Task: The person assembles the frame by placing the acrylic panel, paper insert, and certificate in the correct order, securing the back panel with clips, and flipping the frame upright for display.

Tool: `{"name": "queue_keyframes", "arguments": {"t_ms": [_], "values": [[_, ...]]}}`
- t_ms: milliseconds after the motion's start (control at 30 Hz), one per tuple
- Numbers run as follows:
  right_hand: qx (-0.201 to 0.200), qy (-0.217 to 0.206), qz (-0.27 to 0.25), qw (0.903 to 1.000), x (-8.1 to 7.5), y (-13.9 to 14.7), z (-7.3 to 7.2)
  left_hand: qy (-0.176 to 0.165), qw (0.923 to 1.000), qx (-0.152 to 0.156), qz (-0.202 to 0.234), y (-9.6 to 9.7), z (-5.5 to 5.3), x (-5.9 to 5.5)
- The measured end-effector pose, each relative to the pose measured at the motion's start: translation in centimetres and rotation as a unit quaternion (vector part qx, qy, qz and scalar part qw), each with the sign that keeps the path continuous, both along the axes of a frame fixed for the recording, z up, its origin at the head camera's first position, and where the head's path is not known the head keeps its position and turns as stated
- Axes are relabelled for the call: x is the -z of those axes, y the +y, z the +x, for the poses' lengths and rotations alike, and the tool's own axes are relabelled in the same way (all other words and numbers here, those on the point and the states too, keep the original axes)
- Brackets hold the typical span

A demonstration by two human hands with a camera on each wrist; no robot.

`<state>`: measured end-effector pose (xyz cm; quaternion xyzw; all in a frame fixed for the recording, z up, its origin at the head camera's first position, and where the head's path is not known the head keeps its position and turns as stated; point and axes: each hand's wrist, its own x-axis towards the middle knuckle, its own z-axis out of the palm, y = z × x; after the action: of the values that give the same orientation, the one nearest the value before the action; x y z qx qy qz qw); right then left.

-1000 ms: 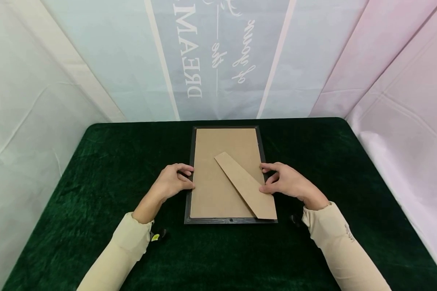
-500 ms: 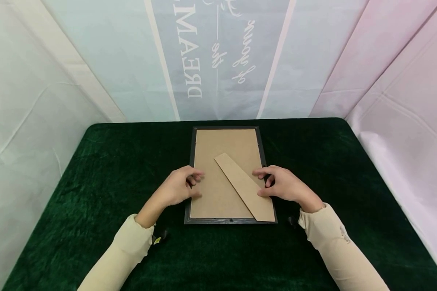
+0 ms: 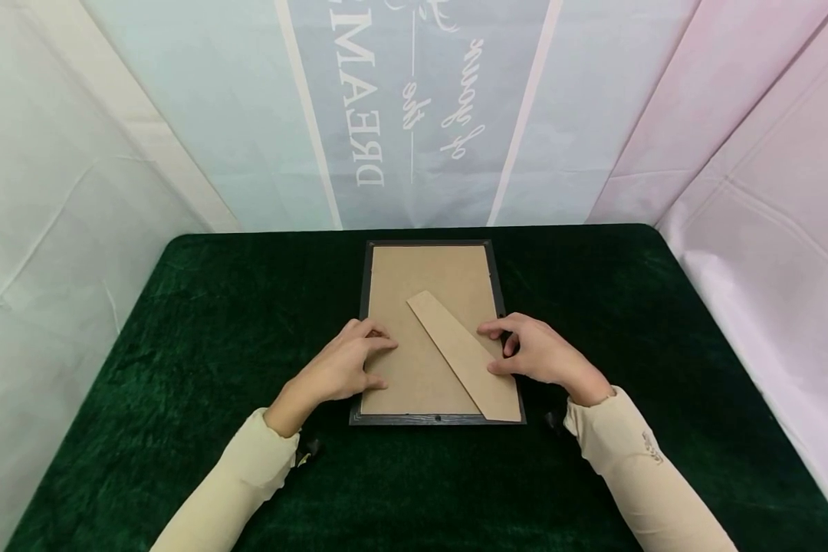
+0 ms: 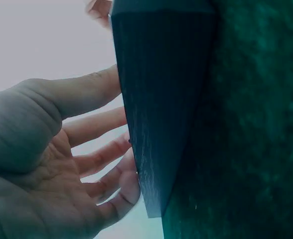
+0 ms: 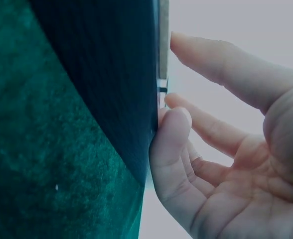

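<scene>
A picture frame [image 3: 392, 420] lies face down on the green cloth, its dark rim around a tan backing board [image 3: 421, 268]. A flat easel leg [image 3: 448, 345] slants across the board to the lower right. My left hand [image 3: 345, 364] reaches over the frame's left side, fingertips and thumb at the board, left of the leg. From the right, my right hand [image 3: 541, 351] rests its thumb on the leg and its forefinger by the board's edge. The right wrist view shows a bent finger [image 5: 170, 137] against the frame's side wall [image 5: 106, 59].
Green velvet cloth [image 3: 248, 291] covers the table around the frame. Behind it hangs a pale printed curtain [image 3: 428, 115], with white fabric [image 3: 62, 192] on the left and pinkish fabric [image 3: 752, 192] on the right. A small dark object [image 3: 554, 420] shows beside the right sleeve.
My left hand has moved from the frame's left edge inward over the board. My right hand has shifted slightly inward, and the leg's lower end has settled slightly toward the near rim.
</scene>
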<state>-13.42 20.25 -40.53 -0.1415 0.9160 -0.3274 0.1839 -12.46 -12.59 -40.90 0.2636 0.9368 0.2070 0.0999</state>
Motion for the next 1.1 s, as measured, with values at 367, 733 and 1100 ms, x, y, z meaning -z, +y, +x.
{"name": "queue_keyframes", "arguments": {"t_ms": [367,733,1100], "values": [[0.074,0.01,-0.004,0.9972,1.1,1.1,-1.2,-0.041,0.984,-0.172,0.026,-0.7,-1.0,0.1],[0.088,-0.064,-0.022,0.9938,1.7,1.2,-1.7,-0.079,0.9751,-0.203,0.04,-1.0,-1.8,0.1],[0.126,-0.122,-0.072,0.9819,1.5,-0.5,-0.6,-0.069,0.9809,-0.178,0.034,-2.3,-4.6,-0.3]]}}
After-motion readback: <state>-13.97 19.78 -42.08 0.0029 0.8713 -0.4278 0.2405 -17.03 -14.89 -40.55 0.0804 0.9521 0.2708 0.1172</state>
